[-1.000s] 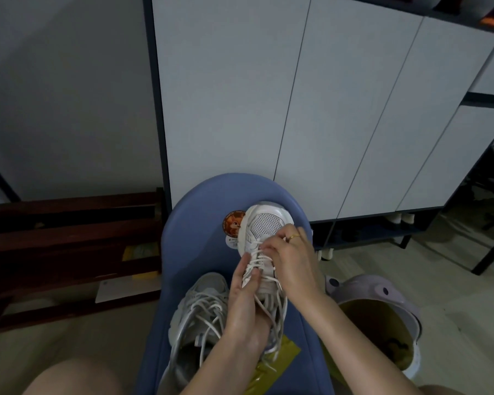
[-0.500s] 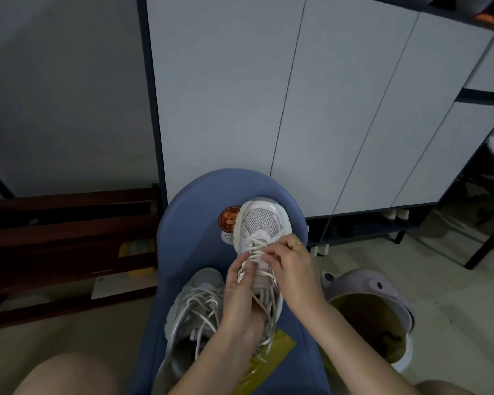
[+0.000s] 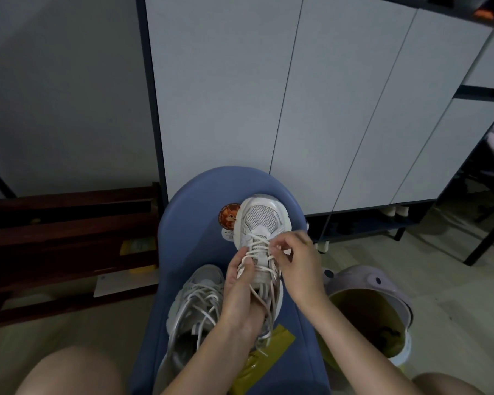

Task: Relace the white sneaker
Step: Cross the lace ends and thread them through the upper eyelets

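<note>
Blue stool bears the white sneaker — left hand grips its side, right hand pinches a white lace; second sneaker just beside.

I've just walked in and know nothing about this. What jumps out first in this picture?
In the middle, a white sneaker stands toe-away on a blue stool, with the right hand pinching its lace and the left hand gripping the shoe's side. A second sneaker lies beside it to the left, and a purple bin sits on the floor to the right.
</note>
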